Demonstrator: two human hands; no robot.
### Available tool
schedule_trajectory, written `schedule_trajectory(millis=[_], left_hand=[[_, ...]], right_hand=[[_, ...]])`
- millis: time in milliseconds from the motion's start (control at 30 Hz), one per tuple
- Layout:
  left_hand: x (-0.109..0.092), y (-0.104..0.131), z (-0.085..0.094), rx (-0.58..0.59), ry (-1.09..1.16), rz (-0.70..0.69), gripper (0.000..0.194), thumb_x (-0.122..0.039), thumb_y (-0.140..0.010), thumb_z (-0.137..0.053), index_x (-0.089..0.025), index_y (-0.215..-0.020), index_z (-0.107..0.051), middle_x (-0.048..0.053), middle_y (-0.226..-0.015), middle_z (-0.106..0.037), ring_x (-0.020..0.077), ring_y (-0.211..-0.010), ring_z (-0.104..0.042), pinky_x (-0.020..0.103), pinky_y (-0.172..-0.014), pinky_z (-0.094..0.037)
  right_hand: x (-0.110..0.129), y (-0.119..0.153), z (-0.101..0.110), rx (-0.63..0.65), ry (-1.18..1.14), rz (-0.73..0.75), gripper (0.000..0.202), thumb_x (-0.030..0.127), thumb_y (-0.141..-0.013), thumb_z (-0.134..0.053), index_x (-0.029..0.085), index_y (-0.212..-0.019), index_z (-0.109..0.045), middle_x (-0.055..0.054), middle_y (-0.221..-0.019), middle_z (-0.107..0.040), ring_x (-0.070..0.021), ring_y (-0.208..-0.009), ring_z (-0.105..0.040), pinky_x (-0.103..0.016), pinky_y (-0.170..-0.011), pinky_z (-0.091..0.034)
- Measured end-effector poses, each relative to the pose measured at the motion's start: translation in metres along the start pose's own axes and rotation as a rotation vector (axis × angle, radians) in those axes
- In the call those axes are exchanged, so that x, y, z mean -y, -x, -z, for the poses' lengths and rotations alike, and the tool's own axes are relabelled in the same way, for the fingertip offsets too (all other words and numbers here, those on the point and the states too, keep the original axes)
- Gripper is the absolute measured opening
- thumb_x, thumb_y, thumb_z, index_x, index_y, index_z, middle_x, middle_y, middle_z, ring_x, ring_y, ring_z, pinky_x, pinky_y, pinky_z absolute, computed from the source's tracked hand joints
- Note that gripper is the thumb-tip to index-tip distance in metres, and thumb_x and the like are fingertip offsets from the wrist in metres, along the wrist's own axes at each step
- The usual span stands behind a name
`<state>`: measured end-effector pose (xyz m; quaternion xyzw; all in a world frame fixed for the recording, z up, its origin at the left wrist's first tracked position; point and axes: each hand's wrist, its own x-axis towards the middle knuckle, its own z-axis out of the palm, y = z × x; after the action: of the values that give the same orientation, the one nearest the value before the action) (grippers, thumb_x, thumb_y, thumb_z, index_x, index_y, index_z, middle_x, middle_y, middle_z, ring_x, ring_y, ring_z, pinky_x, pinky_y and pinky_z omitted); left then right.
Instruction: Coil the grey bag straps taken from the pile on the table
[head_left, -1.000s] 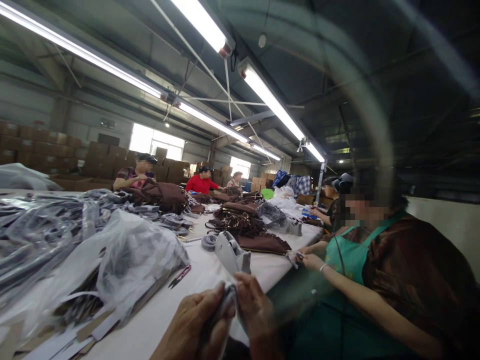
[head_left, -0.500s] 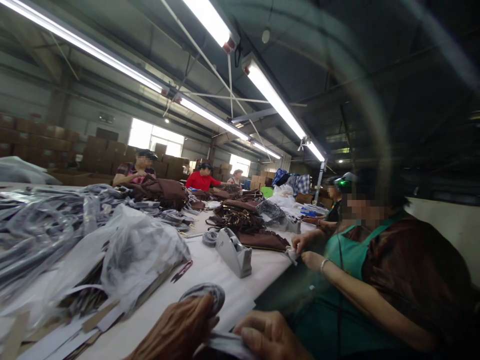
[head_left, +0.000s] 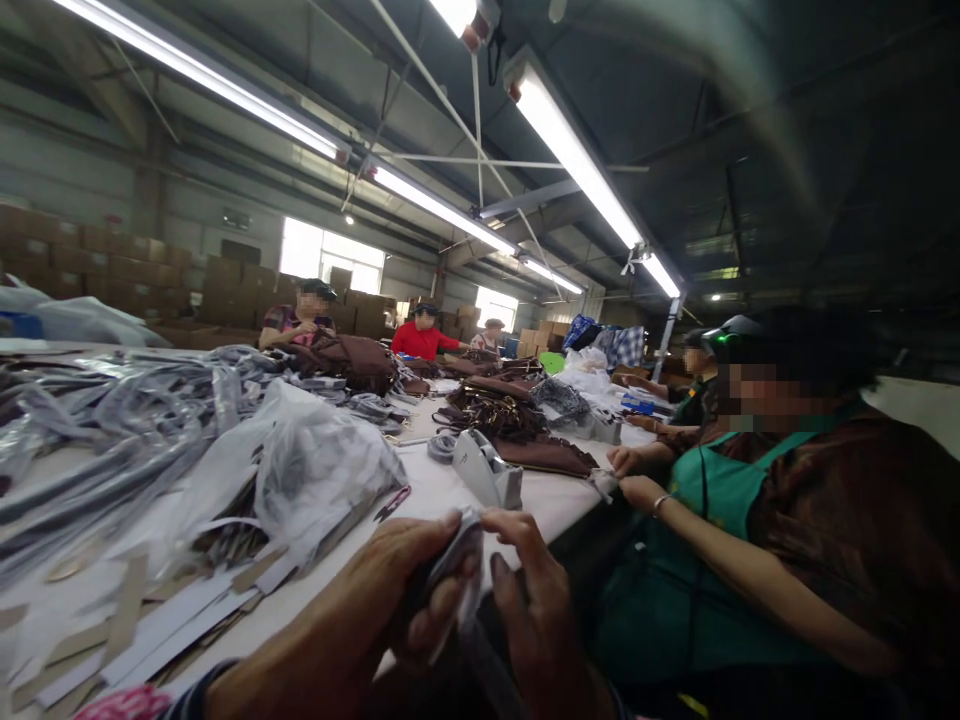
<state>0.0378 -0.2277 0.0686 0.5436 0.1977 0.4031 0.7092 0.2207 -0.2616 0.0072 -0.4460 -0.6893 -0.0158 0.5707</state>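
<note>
Factory floor, bag or garment-accessory assembly line. Evidence: one long white surface shared by several seated workers along both sides, one nearest in a green apron. Piles of grey straps on the left, brown bags stacked mid-surface, clear plastic bags of parts, cardboard strips at the near edge, a tape dispenser. Cardboard cartons stacked high along the back wall. Bare steel-truss roof with long fluorescent tube lights. Industrial shed, not a shop or home.
</note>
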Motion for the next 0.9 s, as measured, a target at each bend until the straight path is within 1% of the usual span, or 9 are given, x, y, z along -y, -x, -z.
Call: schedule_trajectory(millis=[67,133,233,300,467,600,767,833,900], left_hand=[[-0.014,-0.008,-0.008,0.117,0.059,0.088,0.045,-0.052,-0.091,-0.067,-0.018,-0.061,-0.064,0.001,-0.050,-0.050,0.0130,-0.047,-0.044,0.023,-0.047,-0.038],[-0.027,-0.018,-0.014,0.153,0.146,0.117,0.042,-0.049,-0.095,-0.062,-0.016,-0.070,-0.067,-0.002,-0.049,-0.045,0.0099,-0.044,-0.037,0.021,-0.045,-0.036],[-0.041,-0.036,-0.015,0.070,0.247,0.066,0.035,-0.042,-0.100,-0.056,-0.013,-0.084,-0.069,-0.006,-0.052,-0.042,0.0071,-0.040,-0.031,0.018,-0.039,-0.035],[-0.048,-0.047,-0.013,0.011,0.274,0.007,0.036,-0.037,-0.104,-0.050,-0.012,-0.084,-0.066,-0.005,-0.056,-0.043,0.0058,-0.040,-0.034,0.016,-0.039,-0.037],[-0.054,-0.068,-0.009,-0.004,0.327,-0.022,0.038,-0.030,-0.108,-0.042,-0.011,-0.083,-0.062,-0.006,-0.061,-0.045,0.0043,-0.039,-0.038,0.015,-0.040,-0.039],[-0.056,-0.076,-0.015,-0.081,0.298,-0.082,0.040,-0.031,-0.108,-0.042,-0.011,-0.080,-0.063,-0.005,-0.058,-0.046,0.0047,-0.038,-0.037,0.016,-0.038,-0.038],[-0.040,-0.089,-0.013,-0.169,0.068,-0.345,0.038,-0.047,-0.096,-0.064,-0.012,-0.083,-0.068,-0.003,-0.056,-0.055,0.0077,-0.039,-0.043,0.018,-0.039,-0.036],[-0.027,-0.092,-0.009,-0.206,-0.141,-0.473,0.038,-0.050,-0.095,-0.064,-0.015,-0.081,-0.067,-0.001,-0.057,-0.058,0.0103,-0.043,-0.048,0.020,-0.044,-0.038],[-0.013,-0.093,-0.003,-0.186,-0.390,-0.609,0.031,-0.042,-0.096,-0.065,-0.017,-0.076,-0.065,-0.001,-0.060,-0.059,0.0122,-0.052,-0.052,0.022,-0.054,-0.040]], right_hand=[[0.001,0.004,-0.016,-0.061,0.012,0.047,0.037,0.031,-0.102,-0.054,0.026,-0.139,-0.056,-0.012,-0.130,-0.066,-0.0295,-0.121,-0.061,-0.045,-0.106,-0.047],[-0.001,0.001,-0.031,-0.094,-0.084,-0.063,0.034,0.038,-0.102,-0.054,0.026,-0.133,-0.062,-0.011,-0.124,-0.068,-0.0300,-0.115,-0.063,-0.044,-0.102,-0.049],[0.000,-0.008,-0.044,-0.074,-0.345,-0.324,0.032,0.046,-0.104,-0.050,0.022,-0.108,-0.070,-0.007,-0.094,-0.069,-0.0243,-0.089,-0.064,-0.036,-0.082,-0.053],[0.005,-0.010,-0.048,-0.029,-0.449,-0.398,0.038,0.051,-0.104,-0.049,0.019,-0.100,-0.069,-0.004,-0.081,-0.063,-0.0196,-0.077,-0.059,-0.031,-0.071,-0.050],[0.012,-0.001,-0.059,0.041,-0.448,-0.469,0.054,0.058,-0.092,-0.069,0.019,-0.129,-0.062,0.003,-0.078,-0.054,-0.0143,-0.070,-0.049,-0.027,-0.069,-0.046],[0.002,0.001,-0.069,0.044,-0.579,-0.554,0.056,0.066,-0.094,-0.061,0.016,-0.115,-0.068,0.002,-0.072,-0.055,-0.0132,-0.064,-0.050,-0.026,-0.061,-0.044],[-0.002,-0.002,-0.066,0.193,-1.127,-0.790,0.055,0.060,-0.093,-0.066,0.019,-0.129,-0.056,0.006,-0.067,-0.056,-0.0067,-0.043,-0.037,-0.019,-0.041,-0.031],[-0.001,-0.003,-0.061,0.268,-1.288,-0.836,0.047,0.056,-0.095,-0.066,0.020,-0.123,-0.057,0.006,-0.066,-0.057,-0.0051,-0.043,-0.032,-0.017,-0.040,-0.027],[-0.002,-0.006,-0.054,0.345,-1.374,-0.879,0.040,0.055,-0.095,-0.066,0.019,-0.111,-0.059,0.005,-0.067,-0.059,-0.0036,-0.042,-0.030,-0.016,-0.040,-0.023]])
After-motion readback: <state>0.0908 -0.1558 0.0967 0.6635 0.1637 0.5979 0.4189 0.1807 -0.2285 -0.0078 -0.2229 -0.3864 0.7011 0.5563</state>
